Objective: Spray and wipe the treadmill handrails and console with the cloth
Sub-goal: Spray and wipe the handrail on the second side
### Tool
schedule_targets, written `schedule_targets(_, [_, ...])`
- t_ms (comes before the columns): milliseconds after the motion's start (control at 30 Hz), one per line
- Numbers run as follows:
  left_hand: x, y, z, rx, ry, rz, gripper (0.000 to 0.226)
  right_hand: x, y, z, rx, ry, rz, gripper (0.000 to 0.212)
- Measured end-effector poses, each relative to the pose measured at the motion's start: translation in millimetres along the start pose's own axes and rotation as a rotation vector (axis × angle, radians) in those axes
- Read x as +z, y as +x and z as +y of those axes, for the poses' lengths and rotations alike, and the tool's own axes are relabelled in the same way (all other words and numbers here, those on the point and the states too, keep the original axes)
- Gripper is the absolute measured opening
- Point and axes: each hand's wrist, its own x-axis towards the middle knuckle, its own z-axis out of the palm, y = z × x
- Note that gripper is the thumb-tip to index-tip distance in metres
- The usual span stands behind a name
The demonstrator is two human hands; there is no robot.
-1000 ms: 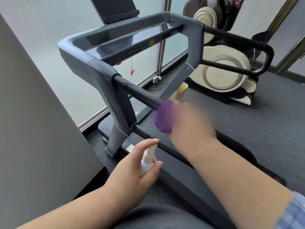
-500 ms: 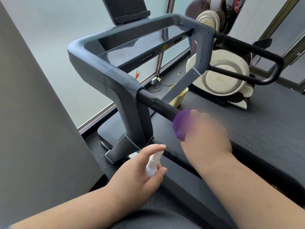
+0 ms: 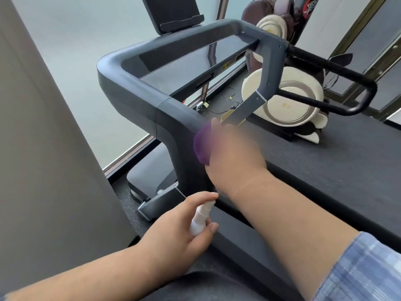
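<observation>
grey wall panel (image 3: 43,159) close left of treadmill upright (image 3: 184,153); open gap between handrails above belt (image 3: 325,166); massage chair (image 3: 288,101) beyond far rail

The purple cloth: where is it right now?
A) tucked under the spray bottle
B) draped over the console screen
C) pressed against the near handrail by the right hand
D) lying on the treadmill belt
C: the right hand holds the purple cloth against the near handrail.
</observation>
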Motion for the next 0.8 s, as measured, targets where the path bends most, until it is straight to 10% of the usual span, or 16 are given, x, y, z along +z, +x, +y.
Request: schedule_targets(800, [-10, 11, -14, 0.031, -0.125, -0.038, 0.049, -15, -11, 26, 0.065, 0.164, -0.086, 0.052])
